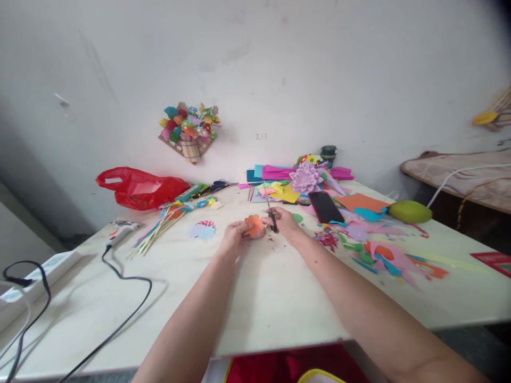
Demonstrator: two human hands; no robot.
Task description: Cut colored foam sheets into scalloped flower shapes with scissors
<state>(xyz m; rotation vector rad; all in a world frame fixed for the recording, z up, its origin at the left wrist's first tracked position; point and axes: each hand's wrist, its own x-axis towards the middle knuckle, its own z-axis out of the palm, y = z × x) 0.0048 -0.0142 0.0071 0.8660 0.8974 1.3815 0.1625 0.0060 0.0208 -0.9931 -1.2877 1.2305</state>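
My left hand (236,235) pinches the edge of an orange flower-shaped cutout (254,225) above the white table. A greyish layer shows along the cutout's lower rim. In my right hand (284,223) is a pair of scissors (272,215) with dark handles, the blades pointing up and away from me. The scissors are right beside the cutout; whether they touch it I cannot tell. To the left lies a light-blue scalloped piece (203,230) with red and white bits on its upper part. Small scraps lie beneath my hands.
A glue gun (122,232) with a trailing cord, thin sticks (162,229) and a red plastic bag (141,189) lie left. Right are a phone (326,207), colourful scraps (393,258) and a green mango-like object (410,211). A purple flower (306,178) rests at the back.
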